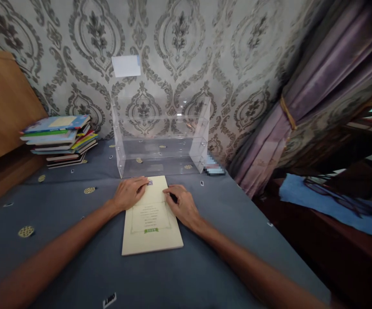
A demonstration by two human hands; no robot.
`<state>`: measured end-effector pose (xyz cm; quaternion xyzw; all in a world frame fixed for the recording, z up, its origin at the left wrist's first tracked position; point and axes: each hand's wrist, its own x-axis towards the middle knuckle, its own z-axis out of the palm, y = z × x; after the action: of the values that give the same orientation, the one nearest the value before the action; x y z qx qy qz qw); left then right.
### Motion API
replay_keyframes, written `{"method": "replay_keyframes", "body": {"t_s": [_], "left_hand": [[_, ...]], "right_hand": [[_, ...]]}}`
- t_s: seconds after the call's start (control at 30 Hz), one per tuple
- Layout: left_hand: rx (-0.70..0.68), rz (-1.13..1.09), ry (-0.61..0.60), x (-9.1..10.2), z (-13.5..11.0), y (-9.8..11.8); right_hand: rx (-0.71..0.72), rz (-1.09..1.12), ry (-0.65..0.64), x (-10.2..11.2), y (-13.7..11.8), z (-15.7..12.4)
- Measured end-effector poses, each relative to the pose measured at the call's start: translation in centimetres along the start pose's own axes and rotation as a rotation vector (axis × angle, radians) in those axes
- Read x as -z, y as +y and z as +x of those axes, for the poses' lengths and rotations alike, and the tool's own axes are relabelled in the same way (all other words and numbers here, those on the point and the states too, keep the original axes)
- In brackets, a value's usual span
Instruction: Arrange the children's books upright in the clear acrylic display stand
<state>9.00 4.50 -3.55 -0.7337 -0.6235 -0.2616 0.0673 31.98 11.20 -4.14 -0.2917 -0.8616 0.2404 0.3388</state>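
Observation:
A cream-coloured book (131, 240) lies flat on the blue cloth in front of me. It bears small printed text inside a thin frame, a green banner and a small purple-and-white mark near its far end. The print looks upside down from here. My left hand (129, 193) rests over the far left edge, fingers stretched out flat towards the mark. At the opposite edge, my right hand (182, 205) touches the book with its index finger extended. A dark gap shows between its bent fingers and thumb. Just beyond the book stands a clear acrylic rack (119, 150) with stepped shelves.
Several stacked books (60, 137) sit at the back left beside a wooden cabinet (5, 103). A blurred-out item (214, 166) lies right of the rack. Patterned wallpaper backs the table. On the right hang a purple curtain (269, 146) and glasses (340, 195) on blue cloth.

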Motion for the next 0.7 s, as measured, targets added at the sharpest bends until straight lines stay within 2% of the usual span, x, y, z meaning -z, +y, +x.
{"method": "replay_keyframes", "body": {"t_s": [0.17,0.37,0.53,0.7], "left_hand": [[0.001,-0.029,0.032,-0.5,0.8,-0.7],[-0.05,-0.086,0.055,-0.6,0.0,-0.8],[-0.091,-0.074,0.081,-0.4,-0.8,-0.5],[-0.05,-0.126,0.106,0.1,-0.7,-0.3]], "right_hand": [[0.026,-0.032,-0.038,0.3,0.5,0.8],[0.005,-0.065,-0.084,0.6,1.2,1.8],[0.001,-0.051,-0.083,0.6,0.6,0.9],[0.016,-0.056,-0.085,0.7,0.2,0.2]]}}
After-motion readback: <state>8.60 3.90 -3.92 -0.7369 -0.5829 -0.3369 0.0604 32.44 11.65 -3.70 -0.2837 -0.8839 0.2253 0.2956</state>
